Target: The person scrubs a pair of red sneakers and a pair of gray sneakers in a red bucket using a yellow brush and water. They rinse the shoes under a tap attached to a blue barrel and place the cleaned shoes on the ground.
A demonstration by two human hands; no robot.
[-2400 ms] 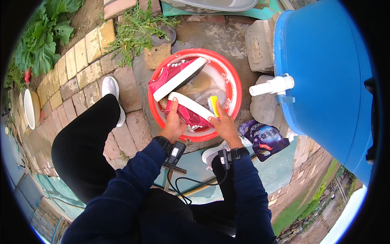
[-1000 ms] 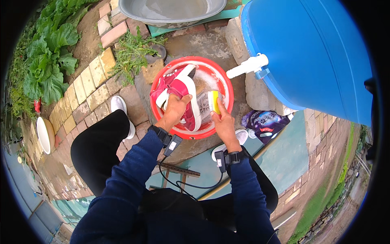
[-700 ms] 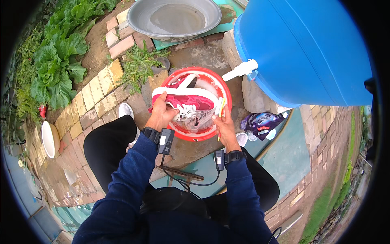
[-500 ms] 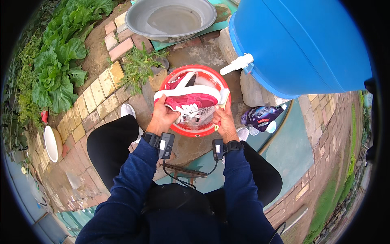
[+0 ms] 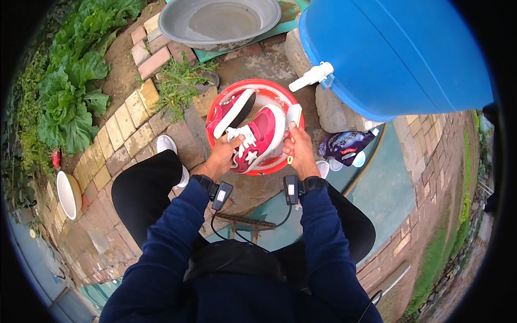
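My left hand [image 5: 219, 156] is closed on a red sneaker [image 5: 264, 131] with a white sole rim and white laces, holding it tilted over a round red basin [image 5: 253, 83]. The toe points away from me, and the laces lie by my fingers. In my right hand [image 5: 302, 152], closed, is a small scrub brush [image 5: 294, 113] with whitish bristles. Its yellow-green handle end shows below my fingers, while the rest of the handle is hidden. The brush is beside the sneaker's toe; contact is unclear. A second red sneaker [image 5: 232, 112] leans on its side inside the basin, behind the first.
A large blue barrel [image 5: 393, 54] with a white tap [image 5: 312, 76] stands on stones at the upper right. Beyond the basin sits a grey tub [image 5: 221, 21] with water. A dark purple pouch [image 5: 347, 145] lies at the right, a cream bowl [image 5: 69, 195] at the left.
The sneaker has turned from lying crosswise to toe-away, its laced top now facing up. This uncovers more of the second sneaker. My right hand and the brush have risen slightly beside it.
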